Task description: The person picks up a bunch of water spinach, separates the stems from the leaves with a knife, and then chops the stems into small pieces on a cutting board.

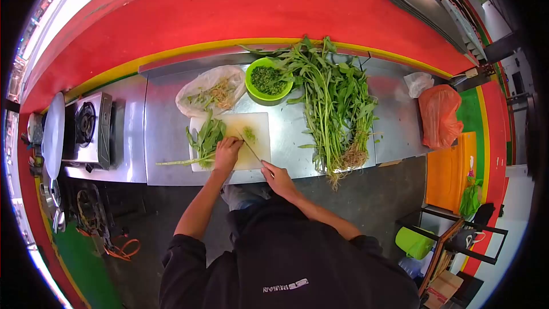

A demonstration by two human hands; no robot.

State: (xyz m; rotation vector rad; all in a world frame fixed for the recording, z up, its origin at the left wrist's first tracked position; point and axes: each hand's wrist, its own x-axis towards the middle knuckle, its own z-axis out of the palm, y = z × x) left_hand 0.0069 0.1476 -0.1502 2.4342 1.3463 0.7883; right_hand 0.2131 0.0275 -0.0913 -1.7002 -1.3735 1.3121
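Observation:
My right hand (278,178) grips a knife (251,150), its blade slanting up and left over the white cutting board (261,123). My left hand (227,152) is closed on a bunch of leafy greens (208,135) lying on the board, its fingertips close to the blade. Long pale stems (174,163) stick out past the board's left edge. Beside the knife tip lies a small heap of chopped greens (249,134). The cut ends under my left fingers are too small to make out.
Behind the board stand a clear plastic bag (187,92) with trimmings and a lime-green bowl (251,90) of chopped greens. A large pile of rooted greens (337,103) lies right. Farther out are an orange bag (439,115) and, left, a gas stove (103,129).

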